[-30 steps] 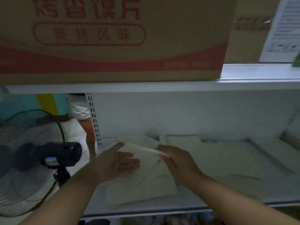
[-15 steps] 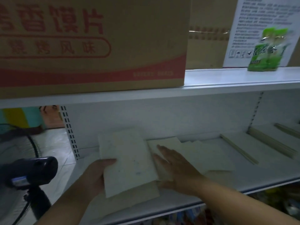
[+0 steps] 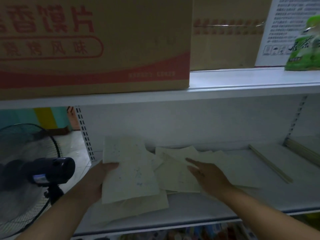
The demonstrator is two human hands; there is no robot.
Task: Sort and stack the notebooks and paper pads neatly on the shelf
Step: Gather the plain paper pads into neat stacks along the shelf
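Left hand [image 3: 98,181] gripped a pale paper pad [image 3: 128,170] by its left edge, thumb on top. Right hand [image 3: 207,175] lay flat, fingers straight and together, over scattered pads [image 3: 174,163] on the shelf [image 3: 277,196].

Lower shelf [image 3: 190,208]: bare surface along the near edge and on the right, as far as a thin wooden strip [image 3: 270,163]. Loose pads [image 3: 174,170] cover the left and middle; the left hand [image 3: 98,179] holds a speckled pad [image 3: 131,170] over them. The upper shelf [image 3: 242,78] limits headroom.
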